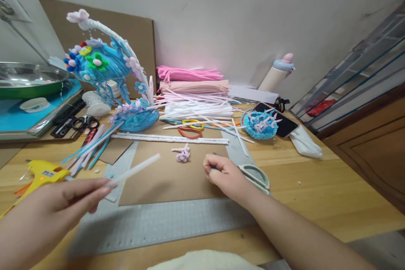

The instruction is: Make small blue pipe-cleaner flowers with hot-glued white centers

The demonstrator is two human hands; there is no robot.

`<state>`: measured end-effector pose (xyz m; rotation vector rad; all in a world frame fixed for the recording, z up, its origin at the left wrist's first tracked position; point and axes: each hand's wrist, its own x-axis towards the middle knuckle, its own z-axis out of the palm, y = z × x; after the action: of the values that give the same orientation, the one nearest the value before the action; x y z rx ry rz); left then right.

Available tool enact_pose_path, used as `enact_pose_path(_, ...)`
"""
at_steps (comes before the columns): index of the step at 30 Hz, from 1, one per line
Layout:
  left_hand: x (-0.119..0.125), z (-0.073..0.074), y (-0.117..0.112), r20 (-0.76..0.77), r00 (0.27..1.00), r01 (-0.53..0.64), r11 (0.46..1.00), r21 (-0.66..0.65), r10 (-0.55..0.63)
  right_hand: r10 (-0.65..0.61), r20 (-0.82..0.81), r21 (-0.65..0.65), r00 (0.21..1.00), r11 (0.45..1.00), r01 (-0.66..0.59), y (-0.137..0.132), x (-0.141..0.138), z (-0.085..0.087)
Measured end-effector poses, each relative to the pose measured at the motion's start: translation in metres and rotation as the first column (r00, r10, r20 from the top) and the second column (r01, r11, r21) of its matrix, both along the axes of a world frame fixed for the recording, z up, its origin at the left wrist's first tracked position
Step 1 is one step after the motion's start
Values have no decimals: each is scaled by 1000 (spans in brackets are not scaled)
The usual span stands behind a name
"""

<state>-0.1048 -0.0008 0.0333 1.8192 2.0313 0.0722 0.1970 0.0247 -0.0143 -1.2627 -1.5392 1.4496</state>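
My left hand (85, 202) pinches one end of a translucent white glue stick (139, 168), which points up and to the right above the cardboard sheet (158, 187). Just behind that hand lies a yellow hot glue gun (46, 173). My right hand (226, 175) is closed in a fist over the sheet's right edge; a speck of blue shows by its thumb, too little to name. Scissors with pale green handles (257, 177) lie beside the right wrist, partly covered. Between the hands rests a small lilac pipe-cleaner flower (182, 154).
A blue flowered pipe-cleaner piece on a curved white stem (120, 38) stands back left. Bundles of pink pipe cleaners (193, 74) lie along the wall. On the right are a round blue piece (261, 125), a phone (284, 124) and a bottle (275, 74). A grey cutting mat (158, 223) lies underneath.
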Motion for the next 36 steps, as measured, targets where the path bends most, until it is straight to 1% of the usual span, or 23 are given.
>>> enact_pose_path(2,-3,-5,13,-33,999,-24,1000,-11,23,43,-113,-105,993,993,-55,2,-2,0)
enact_pose_path(3,-1,-8,20,-39,999,-16,999,31,17,60,-173,-161,983,983,-89,2,-5,1)
enact_pose_path(5,5,-16,35,-99,992,90,989,114,-79,80,-279,-259,957,953,-155,1,-10,4)
enact_pose_path(8,17,-28,51,-128,980,169,974,151,-150,85,-400,-358,912,902,-242,2,-15,8)
enact_pose_path(10,28,-31,52,-152,975,189,962,199,-160,52,-500,-429,864,852,-299,3,-16,10)
enact_pose_path(12,44,-29,45,-131,977,202,937,286,-170,8,-574,-481,819,806,-345,4,-19,10)
enact_pose_path(13,55,-26,38,-7,979,190,908,373,-202,-4,-589,-493,808,795,-355,3,-20,9)
enact_pose_path(14,67,-24,32,170,952,180,914,365,-255,-7,-588,-496,809,793,-353,2,-22,8)
enact_pose_path(15,79,-22,25,361,889,180,939,292,-282,-5,-581,-500,814,791,-352,1,-24,7)
enact_pose_path(17,99,-19,14,638,702,251,949,193,-316,8,-573,-534,819,755,-381,-2,-26,4)
enact_pose_path(19,110,-20,9,766,531,335,920,205,-363,27,-601,-598,799,647,-472,-4,-26,2)
enact_pose_path(21,112,-24,9,807,433,397,889,229,-402,42,-654,-644,755,493,-585,-3,-23,-2)
enact_pose_path(23,107,-30,10,818,397,442,868,227,-416,58,-708,-646,704,348,-679,0,-19,-7)
enact_pose_path(26,101,-35,10,818,394,488,850,200,-418,88,-783,-597,616,174,-783,3,-16,-17)
enact_pose_path(28,99,-36,8,809,398,523,831,188,-433,94,-824,-552,559,93,-829,3,-17,-22)
enact_pose_path(29,100,-36,7,804,400,539,822,181,-439,96,-837,-533,539,78,-842,2,-17,-24)
enact_pose_path(30,100,-36,6,804,404,547,820,170,-436,99,-843,-521,528,93,-849,0,-18,-25)
enact_pose_path(31,101,-35,6,814,411,538,830,146,-410,103,-841,-516,532,145,-844,-2,-19,-25)
enact_pose_path(32,102,-34,6,836,416,511,852,111,-358,110,-826,-518,553,236,-822,-3,-19,-25)
enact_pose_path(33,103,-33,6,868,412,467,882,60,-277,109,-797,-525,594,361,-771,-5,-20,-24)
enact_pose_path(34,103,-32,7,903,394,411,912,-5,-173,84,-755,-528,650,510,-679,-6,-20,-22)
enact_pose_path(35,102,-32,8,930,363,348,934,-78,-58,29,-705,-522,709,655,-546,-7,-20,-21)
enact_pose_path(36,101,-31,10,944,324,284,946,-155,57,-48,-658,-504,751,769,-393,-8,-20,-19)
